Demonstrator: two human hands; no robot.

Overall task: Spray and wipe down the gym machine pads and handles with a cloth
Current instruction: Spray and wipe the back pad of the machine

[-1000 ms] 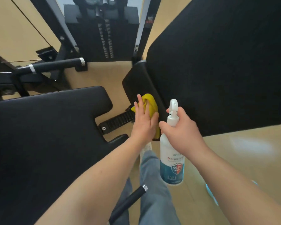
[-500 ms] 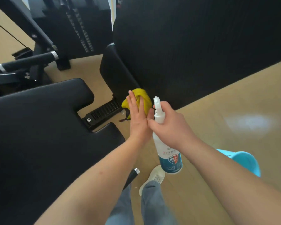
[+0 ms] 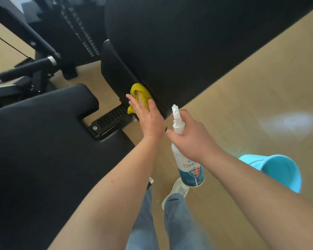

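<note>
Pressing flat against the lower edge of the large upright back pad [image 3: 197, 47], the left hand [image 3: 148, 118] has its fingers stretched out nearly straight over a bunched yellow cloth [image 3: 138, 95], pinning it to the pad where that pad meets the smaller black pad [image 3: 116, 73] beside it. Just right of it, apart from the pad, the right hand [image 3: 192, 139] is wrapped around the neck of a white spray bottle [image 3: 188, 159], fingers curled tight below the trigger head. The bottle's long axis runs nearly upright, nozzle at the top pointing up and slightly left toward the pad's edge. Its blue label shows a shield with "99.9%"; the other print is too small to read. Bare wooden floor [image 3: 251, 98] lies open to the right, with a light blue bucket [image 3: 278, 170] near the right forearm. On the left the black seat pad [image 3: 34, 141] crowds close, a ribbed adjustment rail [image 3: 110, 118] in its notch.
</note>
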